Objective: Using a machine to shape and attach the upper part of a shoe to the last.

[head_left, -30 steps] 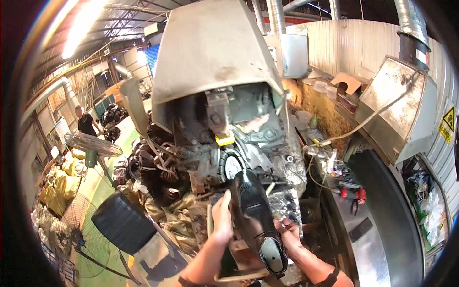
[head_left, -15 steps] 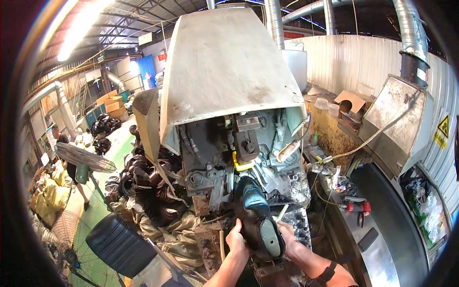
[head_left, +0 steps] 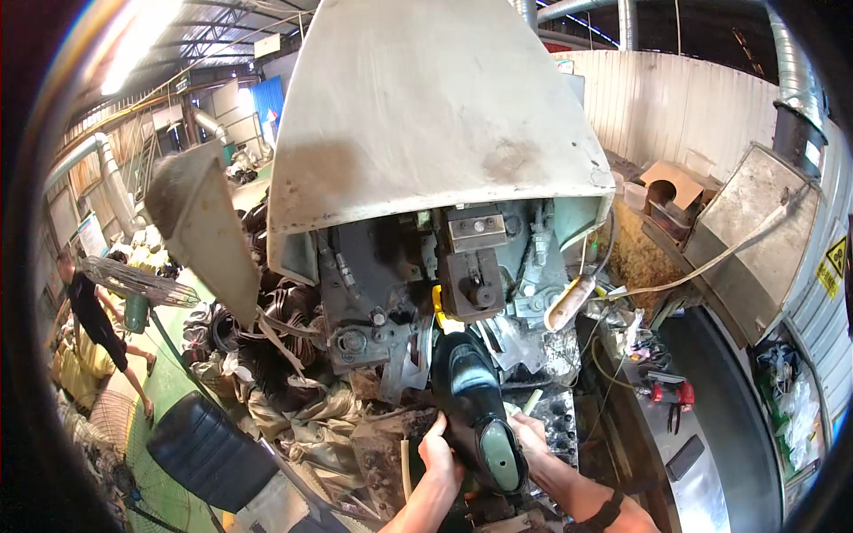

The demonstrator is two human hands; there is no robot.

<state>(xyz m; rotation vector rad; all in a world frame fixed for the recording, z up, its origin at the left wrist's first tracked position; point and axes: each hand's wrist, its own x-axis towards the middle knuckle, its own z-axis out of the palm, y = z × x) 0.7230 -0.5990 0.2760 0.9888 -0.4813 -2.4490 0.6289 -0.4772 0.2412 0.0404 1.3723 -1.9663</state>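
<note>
A black shoe upper (head_left: 475, 409) is stretched over a greenish shoe last (head_left: 500, 455), whose top with a small hole shows at the heel end. My left hand (head_left: 439, 455) grips the heel end from the left, thumb along its side. From the right, my right hand (head_left: 531, 441) holds the same end, its fingers partly hidden behind the upper. The toe points away from me into the machine's opening. Just above the toe sit a yellow guide piece (head_left: 441, 309) and a dark metal block (head_left: 473, 282). Whether the toe touches them I cannot tell.
A large grey machine hood (head_left: 435, 115) overhangs the work. On the left are a black seat (head_left: 211, 451), a standing fan (head_left: 142, 284) and heaped dark shoe parts. To the right, a metal ledge carries a red tool (head_left: 668, 391) and a phone (head_left: 685, 455). A person (head_left: 98, 311) walks far left.
My head view has moved closer to the machine. Both hands keep their hold on the shoe upper, its toe now close under the yellow piece. The person at far left has stepped into fuller view.
</note>
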